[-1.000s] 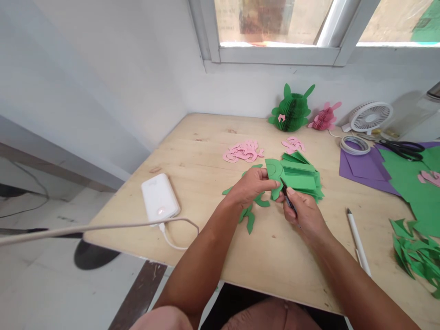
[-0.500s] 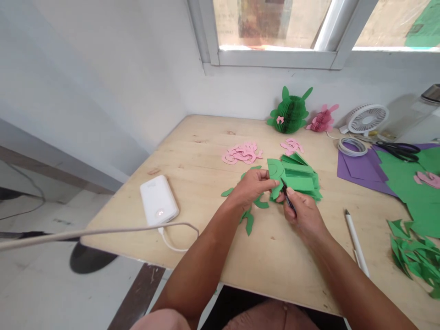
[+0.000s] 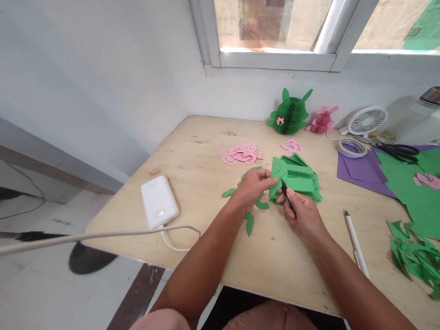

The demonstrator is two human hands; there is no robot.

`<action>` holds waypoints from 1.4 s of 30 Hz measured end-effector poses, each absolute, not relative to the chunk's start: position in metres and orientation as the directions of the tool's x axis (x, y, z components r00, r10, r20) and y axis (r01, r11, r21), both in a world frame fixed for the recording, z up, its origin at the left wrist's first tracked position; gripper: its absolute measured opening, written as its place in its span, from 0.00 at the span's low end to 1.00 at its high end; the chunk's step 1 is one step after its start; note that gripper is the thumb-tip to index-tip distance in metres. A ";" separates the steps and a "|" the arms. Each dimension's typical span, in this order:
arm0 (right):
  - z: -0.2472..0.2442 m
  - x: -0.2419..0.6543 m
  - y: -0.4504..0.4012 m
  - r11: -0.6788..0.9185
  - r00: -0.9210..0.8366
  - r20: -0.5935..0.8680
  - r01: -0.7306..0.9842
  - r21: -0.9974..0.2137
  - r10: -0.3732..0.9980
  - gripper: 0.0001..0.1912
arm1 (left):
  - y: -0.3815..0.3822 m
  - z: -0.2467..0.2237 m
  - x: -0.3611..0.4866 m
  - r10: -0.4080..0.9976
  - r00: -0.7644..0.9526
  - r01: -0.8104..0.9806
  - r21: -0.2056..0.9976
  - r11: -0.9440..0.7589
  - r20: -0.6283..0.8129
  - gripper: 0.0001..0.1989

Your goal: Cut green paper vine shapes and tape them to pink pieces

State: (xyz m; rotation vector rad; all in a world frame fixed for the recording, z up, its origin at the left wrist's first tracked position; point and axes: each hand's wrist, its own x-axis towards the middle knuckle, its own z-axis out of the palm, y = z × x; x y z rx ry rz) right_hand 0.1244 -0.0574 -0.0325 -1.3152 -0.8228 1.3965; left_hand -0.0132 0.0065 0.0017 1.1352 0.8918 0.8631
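Between thumb and fingers my left hand point(image 3: 255, 185) pinches a small green paper piece point(image 3: 279, 168) with a curved line on it. My right hand point(image 3: 302, 208) is closed around small black scissors point(image 3: 287, 196), whose tip is at the lower right edge of that piece. Behind both hands lies a stack of folded green paper point(image 3: 302, 176). Curved green cutouts point(image 3: 249, 224) lie beside and under my left hand, and part of them is hidden by it.
Pink cutouts point(image 3: 242, 154) lie behind my hands. A white power bank point(image 3: 159, 201) with a cable sits left. At right are a white pen point(image 3: 356, 243), green scraps point(image 3: 415, 261), purple paper point(image 3: 362, 169), tape point(image 3: 352, 147) and black-handled scissors point(image 3: 397, 151). Paper figures point(image 3: 292, 114) and a fan point(image 3: 367, 120) stand behind.
The green piece in my left hand has shifted slightly right and turned a little. The small scissors' tip has moved slightly against its edge.
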 end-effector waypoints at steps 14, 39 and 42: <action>-0.037 0.125 -0.057 -0.254 0.091 -0.276 -0.201 -0.946 0.957 0.24 | 0.008 0.001 -0.014 0.910 0.389 -0.089 0.978 0.190 -0.142 0.09; -0.036 0.125 -0.058 -0.254 0.110 -0.275 -0.172 -0.952 0.955 0.24 | 0.007 0.000 -0.011 0.931 0.336 -0.084 0.980 0.181 -0.143 0.11; -0.035 0.125 -0.058 -0.247 0.111 -0.267 -0.164 -0.955 0.957 0.24 | 0.007 -0.002 -0.010 0.929 0.341 -0.090 0.978 0.187 -0.146 0.10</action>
